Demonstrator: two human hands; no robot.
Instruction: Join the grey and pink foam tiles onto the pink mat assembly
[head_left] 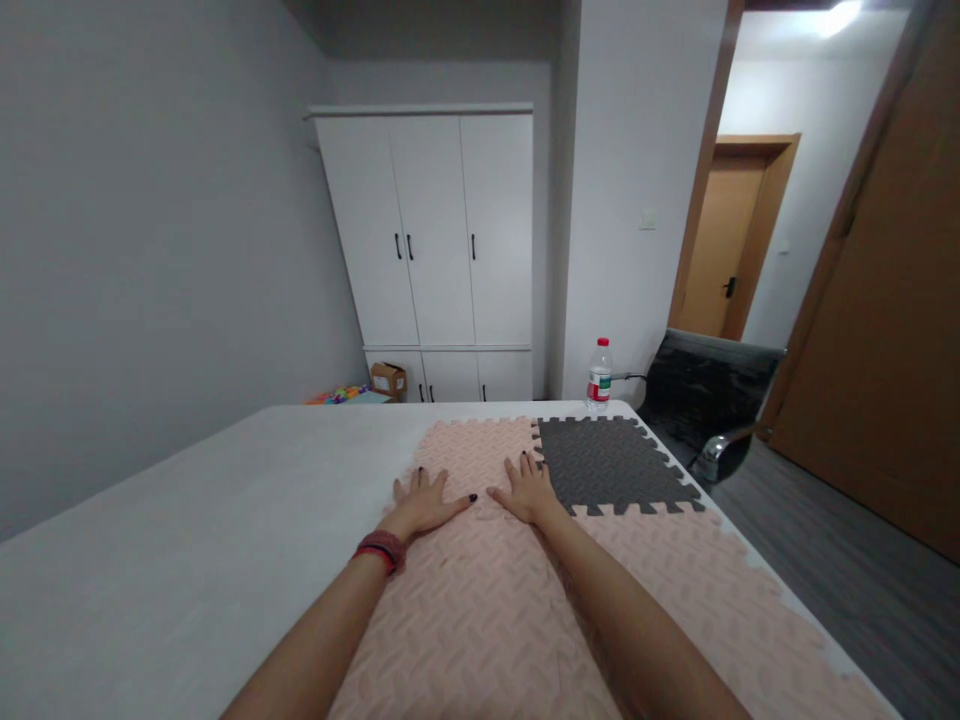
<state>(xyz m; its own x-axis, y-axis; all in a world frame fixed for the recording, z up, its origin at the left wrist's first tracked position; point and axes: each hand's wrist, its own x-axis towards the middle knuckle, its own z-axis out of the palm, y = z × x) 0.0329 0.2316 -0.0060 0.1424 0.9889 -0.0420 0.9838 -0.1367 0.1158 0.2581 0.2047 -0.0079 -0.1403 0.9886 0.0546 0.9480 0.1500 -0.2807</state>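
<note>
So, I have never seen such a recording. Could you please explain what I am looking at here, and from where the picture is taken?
There is no machine: a person wears one camera on the head, looking forward and down at their own bare arms. Both hands lie flat, fingers spread, on pink foam mat tiles covering part of a white table. The left hand has a red wristband; the right hand rests beside a grey tile joined to the pink ones. Neither hand holds anything. A water bottle stands at the far edge.

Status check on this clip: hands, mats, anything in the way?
Left hand and right hand flat, open on pink mats. Grey mat joined beside right hand. Bottle at far edge, clear of hands.
</note>
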